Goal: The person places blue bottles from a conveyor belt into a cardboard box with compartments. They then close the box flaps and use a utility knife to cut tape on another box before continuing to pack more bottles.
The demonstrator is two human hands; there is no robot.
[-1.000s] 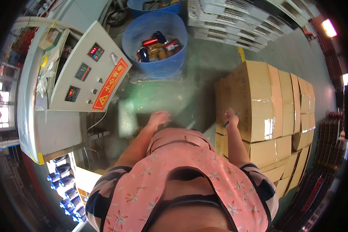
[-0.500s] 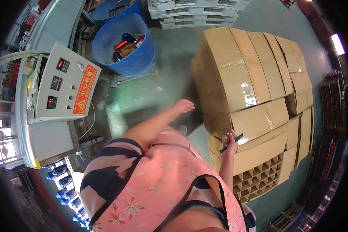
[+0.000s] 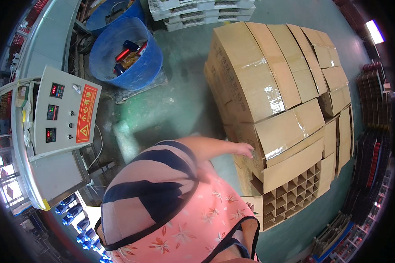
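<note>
My left arm stretches right across the front of my body. My left hand [image 3: 245, 150] is against or just beside the near corner of a stacked cardboard carton [image 3: 289, 127]; its fingers look bent together, and what they pinch, if anything, does not show. Lower down, my right hand [image 3: 250, 207] is mostly covered by my pink floral apron, next to a carton flap. The green end of a slim dark green tool [image 3: 255, 213] shows at its fingers. Below the left hand, an opened carton shows its cardboard divider grid [image 3: 292, 193], with the flap [image 3: 294, 164] above it.
Taped cartons [image 3: 250, 65] form a large stack at the right. Blue tubs [image 3: 127, 74] stand at the far left, one with bottles inside. A control box [image 3: 66, 114] sits on the left bench. White pallets [image 3: 202, 11] are at the back; dark blue bottles [image 3: 74, 212] stand lower left.
My left hand has swung right to the carton corner. My right hand has dropped down toward my body, behind the apron edge. The view has shifted, and cartons and tubs appear slightly farther left.
</note>
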